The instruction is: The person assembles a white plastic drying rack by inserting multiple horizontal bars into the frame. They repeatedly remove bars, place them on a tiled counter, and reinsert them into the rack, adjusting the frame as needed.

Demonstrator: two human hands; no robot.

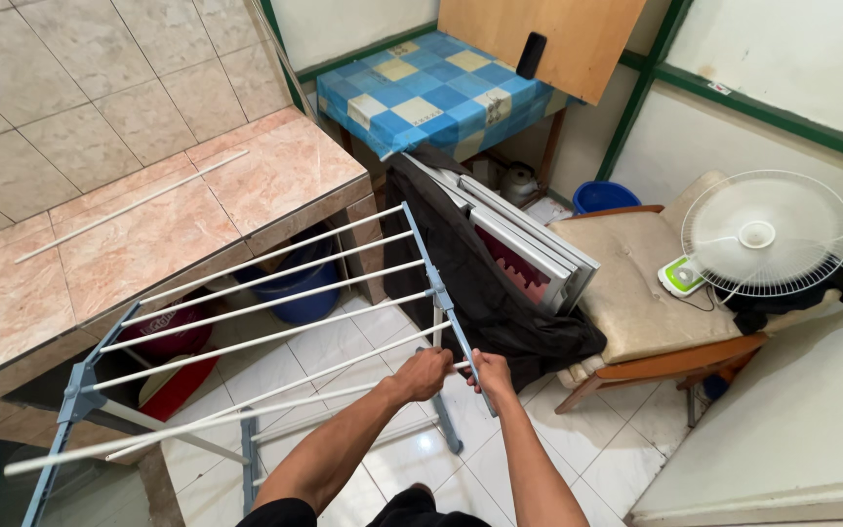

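Both hands, left & right, fingers clenched on rack; chair close behind.

Two bare forearms lead to the left hand and right hand; no rings or watch show. Dark clothing below.

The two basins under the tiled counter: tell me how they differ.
The blue basin sits further back, near the counter's outer end, and stands roughly upright with its rim showing. The red basin lies nearer the rack's hinge end and is tipped on edge, showing a pale inside. The blue one looks deeper; the red one looks shallower. Both sit in shadow under the tiled counter, partly hidden behind the drying rack that both hands grip.
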